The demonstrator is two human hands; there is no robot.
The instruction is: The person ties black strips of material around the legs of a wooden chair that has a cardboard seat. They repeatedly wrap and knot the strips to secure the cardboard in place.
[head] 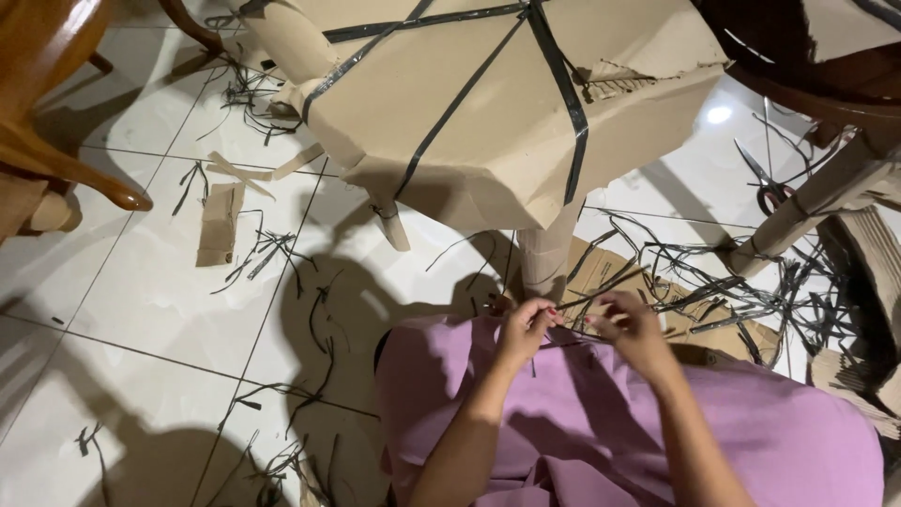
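Head view, looking down over my lap, purple garment (601,422) across my knees

My left hand (524,329) and my right hand (631,324) are close together just above the lap, near the wrapped chair leg (547,253). Left fingers are curled and pressed together at the tips; right fingertips are likewise pinched. Between the two hands runs a thin black plastic strap (574,314), which both appear to pinch at its ends; it is too thin to say exactly where each grip sits

Directly ahead: a piece of furniture wrapped in brown cardboard (488,103), bound crosswise with black strapping bands (563,84). Its wrapped leg stands on the floor just beyond my hands

White tiled floor (141,310) is littered with cut black strap scraps (272,249) and cardboard offcuts (219,223). A denser tangle of straps (741,282) lies to my right, over flattened cardboard (610,272)

Upper left: a varnished wooden chair (47,84), unwrapped. Upper right: a second cardboard-wrapped leg (817,202), tilted, with scissors (765,183) lying on the tile just beside it
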